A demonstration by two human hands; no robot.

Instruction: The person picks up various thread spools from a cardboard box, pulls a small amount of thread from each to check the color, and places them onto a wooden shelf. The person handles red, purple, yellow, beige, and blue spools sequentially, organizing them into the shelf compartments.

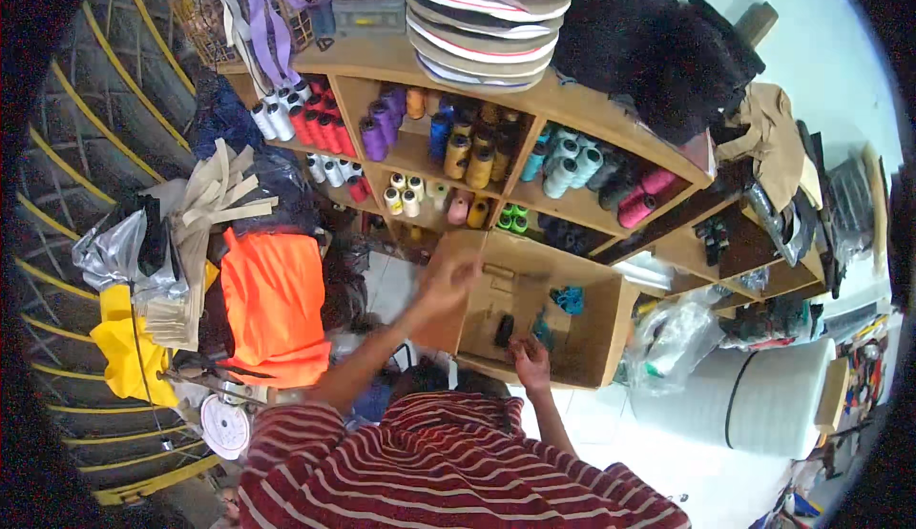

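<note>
An open cardboard box sits tilted in front of the wooden shelves. It holds a black spool, a teal item and blue items. My left hand, blurred, grips the box's upper left wall. At the box's near rim, my right hand has its fingers curled down inside, close to the black spool. Whether those fingers hold anything is hidden. My red and white striped shirt fills the lower middle of the view.
Wooden shelves carry many coloured thread spools, with stacked tape reels and black cloth on top. Orange fabric, yellow fabric and a dial scale lie left. A large white roll stands right.
</note>
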